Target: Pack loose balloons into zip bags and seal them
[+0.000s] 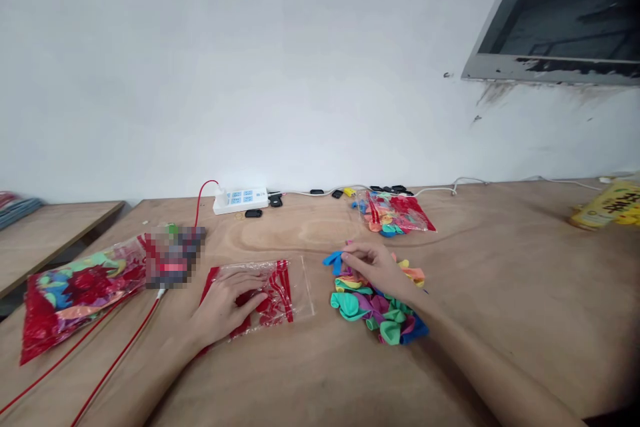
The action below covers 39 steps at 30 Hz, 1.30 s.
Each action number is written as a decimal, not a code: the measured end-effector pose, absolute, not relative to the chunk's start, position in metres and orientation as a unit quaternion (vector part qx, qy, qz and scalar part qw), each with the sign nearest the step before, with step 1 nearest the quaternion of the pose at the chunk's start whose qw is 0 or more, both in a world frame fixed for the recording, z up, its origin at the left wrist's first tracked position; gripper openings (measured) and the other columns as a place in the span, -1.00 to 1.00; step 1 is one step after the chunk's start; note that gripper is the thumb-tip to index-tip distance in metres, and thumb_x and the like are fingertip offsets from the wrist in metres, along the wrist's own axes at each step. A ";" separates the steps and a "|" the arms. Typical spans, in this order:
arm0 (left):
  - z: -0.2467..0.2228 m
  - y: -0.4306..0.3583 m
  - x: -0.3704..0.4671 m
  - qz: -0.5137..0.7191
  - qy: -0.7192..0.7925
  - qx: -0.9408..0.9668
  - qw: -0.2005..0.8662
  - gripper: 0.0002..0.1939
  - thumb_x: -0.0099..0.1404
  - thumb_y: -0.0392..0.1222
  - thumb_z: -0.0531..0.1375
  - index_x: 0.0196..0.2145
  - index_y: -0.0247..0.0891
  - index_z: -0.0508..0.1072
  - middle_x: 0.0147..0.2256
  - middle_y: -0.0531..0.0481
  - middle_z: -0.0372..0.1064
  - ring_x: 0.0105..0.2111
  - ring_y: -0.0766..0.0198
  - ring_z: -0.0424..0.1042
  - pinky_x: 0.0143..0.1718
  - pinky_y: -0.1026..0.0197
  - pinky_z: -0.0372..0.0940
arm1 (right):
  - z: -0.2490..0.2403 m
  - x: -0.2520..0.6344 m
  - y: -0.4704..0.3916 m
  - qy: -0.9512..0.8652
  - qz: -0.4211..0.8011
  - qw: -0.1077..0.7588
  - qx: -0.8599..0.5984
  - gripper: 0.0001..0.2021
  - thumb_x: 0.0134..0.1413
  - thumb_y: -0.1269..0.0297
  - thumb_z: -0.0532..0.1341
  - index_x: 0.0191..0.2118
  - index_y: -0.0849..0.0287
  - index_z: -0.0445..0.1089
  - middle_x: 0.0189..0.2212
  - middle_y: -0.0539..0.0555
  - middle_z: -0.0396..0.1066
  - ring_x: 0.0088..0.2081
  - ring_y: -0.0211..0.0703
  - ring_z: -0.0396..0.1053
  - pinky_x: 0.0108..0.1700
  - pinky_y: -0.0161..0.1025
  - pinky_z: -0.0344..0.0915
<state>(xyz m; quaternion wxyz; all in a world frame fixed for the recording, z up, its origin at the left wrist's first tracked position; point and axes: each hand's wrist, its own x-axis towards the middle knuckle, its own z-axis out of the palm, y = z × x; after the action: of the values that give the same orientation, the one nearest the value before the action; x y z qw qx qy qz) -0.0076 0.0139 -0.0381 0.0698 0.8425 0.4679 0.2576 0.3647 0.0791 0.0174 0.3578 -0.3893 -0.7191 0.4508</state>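
Note:
My left hand (230, 303) lies with fingers stretched out on a clear plastic bag with red print (283, 293), flat on the wooden table. Its seal end points right. Just right of it is a loose pile of colourful balloons (370, 310) in green, purple, blue, yellow and orange. Over the back of this pile, my right hand (373, 267) pinches a blue balloon (333, 260) between thumb and fingers. The palm and arm cover part of the pile.
A filled balloon bag (80, 287) lies left, beside a pixelated object (175, 257) with red cables. Another balloon bag (405, 210) lies behind the pile. A white power strip (241, 200) and small black pieces (253, 213) line the wall. A yellow package (607, 207) stands far right.

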 end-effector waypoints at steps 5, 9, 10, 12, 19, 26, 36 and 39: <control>-0.025 0.005 -0.002 0.328 0.436 0.837 0.042 -0.75 0.54 -0.06 0.22 0.08 -0.07 0.60 0.05 -0.01 0.63 0.05 0.06 0.60 0.15 -0.05 0.46 | 0.023 0.330 0.076 -0.797 0.433 0.276 -0.317 -0.67 0.37 0.03 0.26 0.04 0.08 0.63 -0.25 0.07 0.63 -0.29 -0.11 0.49 -0.28 -0.26 0.37; -0.021 0.001 0.003 0.365 0.401 0.840 0.025 -0.78 0.52 -0.13 0.26 0.07 -0.10 0.59 0.00 -0.02 0.64 0.00 0.10 0.62 0.10 0.01 0.48 | 0.032 0.308 0.080 -0.873 0.382 0.143 -0.268 -0.66 0.39 0.16 0.21 0.12 0.10 0.60 -0.36 0.02 0.59 -0.48 -0.22 0.33 -0.42 -0.30 0.23; -0.020 0.000 0.004 0.372 0.391 0.842 0.026 -0.78 0.52 -0.16 0.27 0.07 -0.11 0.58 0.01 -0.03 0.64 0.00 0.10 0.62 0.10 0.02 0.48 | 0.033 0.302 0.082 -0.879 0.387 0.125 -0.248 -0.65 0.38 0.18 0.21 0.15 0.11 0.58 -0.31 0.04 0.61 -0.44 -0.22 0.36 -0.39 -0.30 0.25; -0.020 -0.002 0.008 0.385 0.371 0.845 0.031 -0.77 0.50 -0.20 0.28 0.09 -0.11 0.57 0.02 -0.05 0.63 0.03 0.10 0.60 0.11 0.02 0.48 | 0.030 0.287 0.088 -0.877 0.424 0.107 -0.198 -0.65 0.34 0.22 0.26 0.17 0.13 0.55 -0.12 0.09 0.62 -0.27 -0.15 0.46 -0.23 -0.28 0.34; -0.017 -0.007 0.011 0.390 0.367 0.843 0.055 -0.50 0.46 -0.13 0.32 0.30 -0.05 0.38 0.27 -0.15 0.41 0.28 -0.03 0.39 0.27 -0.15 0.34 | -0.012 0.225 0.085 -0.557 0.816 0.110 -0.105 -0.60 -0.14 0.42 0.40 -0.07 0.12 0.52 -0.10 0.09 0.60 0.00 -0.02 0.53 0.05 -0.13 0.41; -0.032 0.001 0.005 0.246 0.457 0.849 0.102 0.17 0.20 0.31 0.44 0.53 -0.06 -0.07 0.47 -0.25 0.03 0.43 -0.26 0.08 0.41 -0.36 0.05 | 0.014 0.245 0.093 -0.466 0.864 0.107 -0.159 -0.34 -0.27 0.68 0.27 0.08 0.18 0.49 0.05 0.20 0.58 0.14 0.05 0.52 0.26 -0.02 0.35; -0.043 0.003 0.003 0.192 0.481 0.852 0.082 0.20 0.15 0.55 0.32 0.53 -0.04 0.02 0.48 -0.26 0.04 0.44 -0.32 0.05 0.45 -0.42 -0.21 | 0.008 0.377 0.128 -0.675 0.511 0.319 -0.426 -0.55 0.13 0.18 0.35 0.13 0.16 0.52 0.03 0.21 0.61 -0.10 -0.01 0.59 -0.05 -0.06 0.53; -0.047 0.004 0.001 0.178 0.483 0.854 0.073 0.19 0.14 0.57 0.31 0.52 -0.03 0.06 0.48 -0.25 0.04 0.45 -0.34 0.04 0.45 -0.43 -0.20 | -0.002 0.403 0.129 -0.701 0.423 0.351 -0.455 -0.58 0.15 0.08 0.34 0.06 0.16 0.55 -0.08 0.20 0.64 -0.12 0.04 0.59 -0.09 -0.03 0.53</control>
<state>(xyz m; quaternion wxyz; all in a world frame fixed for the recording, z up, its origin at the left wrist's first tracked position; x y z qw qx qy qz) 0.0012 0.0042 -0.0471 0.0732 0.8539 0.4835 0.1782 0.4034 0.1290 -0.0021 0.3507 -0.4553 -0.7006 0.4229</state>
